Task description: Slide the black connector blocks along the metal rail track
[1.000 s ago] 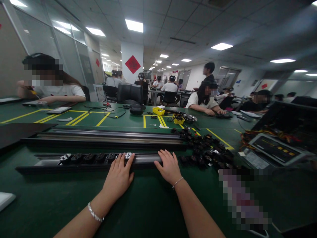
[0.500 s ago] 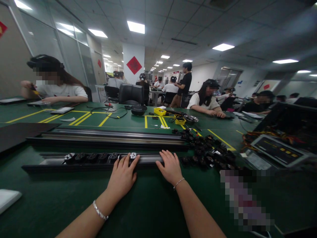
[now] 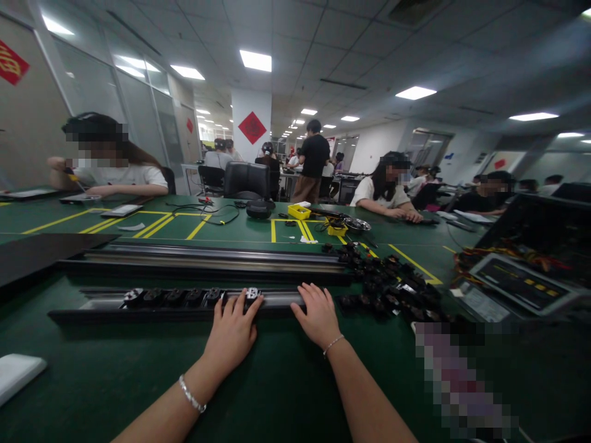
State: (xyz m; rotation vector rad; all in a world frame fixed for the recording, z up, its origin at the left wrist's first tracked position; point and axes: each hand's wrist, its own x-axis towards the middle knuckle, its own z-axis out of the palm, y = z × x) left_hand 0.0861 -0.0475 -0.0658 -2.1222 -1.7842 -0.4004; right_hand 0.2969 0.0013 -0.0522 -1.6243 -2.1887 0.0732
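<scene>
A long black channel rail (image 3: 95, 315) with a grey inner track lies on the table in front of me. Several black round-faced modules, perhaps socket inserts (image 3: 174, 296), sit in a row in its left half. Spread over the rail is my left hand (image 3: 232, 332), its fingertips beside a white-faced module (image 3: 252, 293) and the row's right end. My right hand (image 3: 318, 317) rests on the rail's right end, thumb apart from its outstretched fingers. What lies under both palms is hidden.
Behind lies a longer black rail (image 3: 203, 266). A heap of black modules (image 3: 392, 286) spreads right of the rails. A yellow bin (image 3: 299, 211) and cables (image 3: 221, 212) are farther back. An open electronics case (image 3: 521, 280) stands right. Co-workers sit across the green table (image 3: 138, 375).
The view has shifted slightly, so everything sits a little lower and to the right. Both hands keep their places on the rail. A standing person in the background has moved left.
</scene>
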